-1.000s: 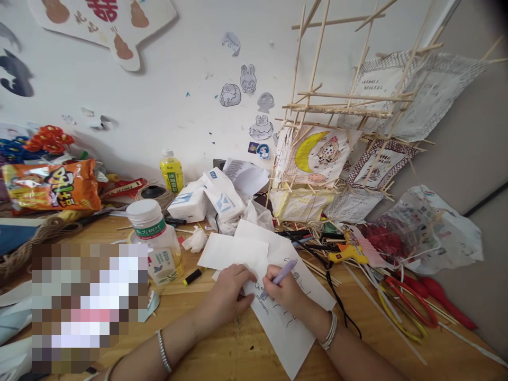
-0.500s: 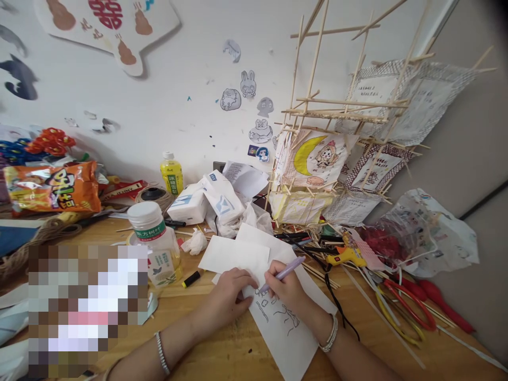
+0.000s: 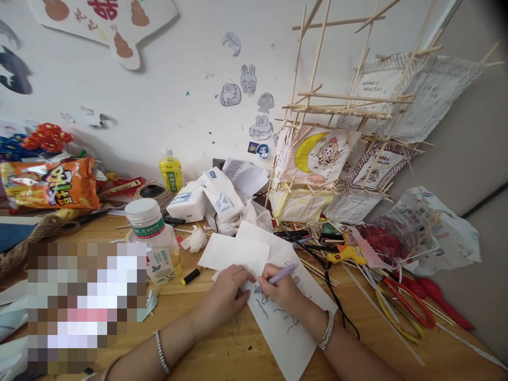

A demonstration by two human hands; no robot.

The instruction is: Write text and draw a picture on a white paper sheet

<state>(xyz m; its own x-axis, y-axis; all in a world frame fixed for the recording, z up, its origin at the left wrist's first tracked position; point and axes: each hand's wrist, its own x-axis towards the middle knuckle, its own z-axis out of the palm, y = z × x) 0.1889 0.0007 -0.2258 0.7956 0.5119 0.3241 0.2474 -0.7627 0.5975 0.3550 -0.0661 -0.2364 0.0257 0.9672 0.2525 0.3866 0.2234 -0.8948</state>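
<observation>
My right hand (image 3: 280, 291) grips a light purple pen (image 3: 284, 272), its tip down at the drawing paper (image 3: 291, 352). Black line doodles cover part of this white sheet, which lies slanted on the wooden table. My left hand (image 3: 227, 292) rests at the sheet's left edge with fingers stretched and slightly bent, the fingertips near the pen tip. A smaller blank white sheet (image 3: 234, 254) lies just beyond both hands, overlapping the larger one. Left of it is a short black marker or cap with a yellow end (image 3: 191, 276).
A wide clear bottle with white lid (image 3: 153, 238) stands left. Tissue packs (image 3: 222, 196) and a yellow drink bottle (image 3: 170, 169) sit by the wall. At right are a stick-framed paper lantern (image 3: 317, 159), a yellow glue gun (image 3: 349, 251) and red-handled scissors (image 3: 413, 304).
My right hand and the pen have shifted slightly left, and the pen leans lower. My left hand stays almost in place. The camera view has moved a little.
</observation>
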